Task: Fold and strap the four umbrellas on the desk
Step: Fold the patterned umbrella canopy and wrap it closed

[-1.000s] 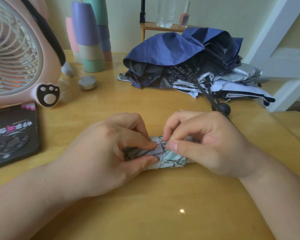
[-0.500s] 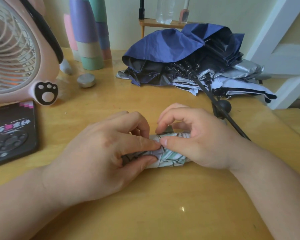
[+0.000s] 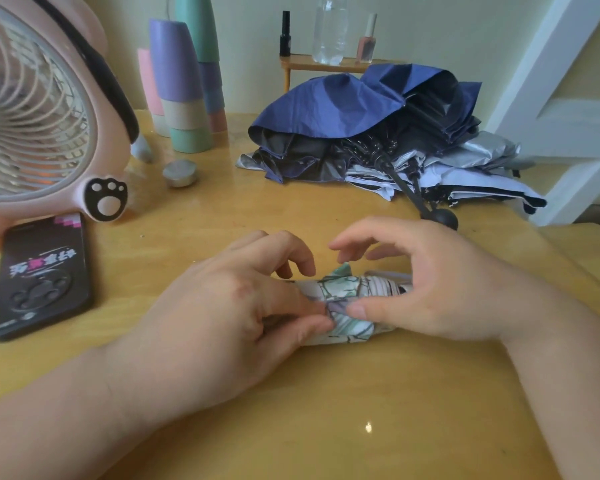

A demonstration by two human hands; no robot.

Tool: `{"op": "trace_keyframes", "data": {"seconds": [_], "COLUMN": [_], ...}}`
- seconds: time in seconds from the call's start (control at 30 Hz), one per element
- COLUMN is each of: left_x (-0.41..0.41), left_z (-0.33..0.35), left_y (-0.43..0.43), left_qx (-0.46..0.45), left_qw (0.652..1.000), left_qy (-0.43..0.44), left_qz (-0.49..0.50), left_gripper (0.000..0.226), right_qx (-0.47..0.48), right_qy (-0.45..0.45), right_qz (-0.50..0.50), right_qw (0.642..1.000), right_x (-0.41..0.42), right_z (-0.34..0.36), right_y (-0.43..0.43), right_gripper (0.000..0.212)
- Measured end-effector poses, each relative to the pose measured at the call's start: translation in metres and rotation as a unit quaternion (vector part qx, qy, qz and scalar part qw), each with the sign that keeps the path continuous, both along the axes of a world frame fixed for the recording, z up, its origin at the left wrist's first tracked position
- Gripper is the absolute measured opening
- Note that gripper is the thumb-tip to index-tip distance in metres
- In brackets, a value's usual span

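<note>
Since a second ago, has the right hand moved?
Yes. The right hand has raised its fingers off the rolled umbrella, toward the dark knob; its thumb stays there.

I take this for a home, a private desk (image 3: 326, 410). At the upper left of the frame stand a pink fan (image 3: 42, 109) with a paw mark and stacked pastel cups (image 3: 184, 98). Nail polish bottles (image 3: 366, 39) stand on a small shelf (image 3: 326, 65) at top centre, and a phone (image 3: 39, 275) lies at left.

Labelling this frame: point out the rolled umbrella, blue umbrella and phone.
rolled umbrella (image 3: 345, 288), head view, patterned fabric
blue umbrella (image 3: 326, 105), head view, canopy top
phone (image 3: 39, 275), head view, case middle
</note>
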State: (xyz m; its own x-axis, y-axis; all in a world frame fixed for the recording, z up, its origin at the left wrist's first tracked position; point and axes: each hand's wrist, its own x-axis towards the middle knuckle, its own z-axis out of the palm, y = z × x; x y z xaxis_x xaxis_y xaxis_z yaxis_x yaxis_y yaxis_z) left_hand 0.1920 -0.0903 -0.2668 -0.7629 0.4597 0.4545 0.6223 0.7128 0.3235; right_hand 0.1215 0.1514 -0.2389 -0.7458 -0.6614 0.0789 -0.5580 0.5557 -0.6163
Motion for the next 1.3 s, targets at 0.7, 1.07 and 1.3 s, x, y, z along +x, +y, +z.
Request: {"op": "trace_keyframes", "data": {"seconds": [0.7,1.07,1.3], "left_x": [-0.009,-0.015,-0.006], "left_z": [0.033,0.017,0.03], "left_y": [-0.049,-0.049,-0.047], "left_qx": [0.354,-0.166,-0.076], "left_qw": [0.881,0.972,0.962], "left_qy": [-0.241,-0.056,-0.181], "left_qz": [0.2,0.154,0.188], "left_gripper": [0.067,0.056,0.043], "right_qx": [0.073,0.009,-0.079], "right_qy": [-0.022,-0.101,-0.201], "right_qz": [-0.112,-0.131,-0.018], "right_qw": [0.991,0.986,0.976], "right_x": [0.011,0.018,0.009], "right_z": [0.011,0.009,0.022], "right_y": [0.004,-0.008,0.022], "right_gripper": [0.071,0.076,0.066]}}
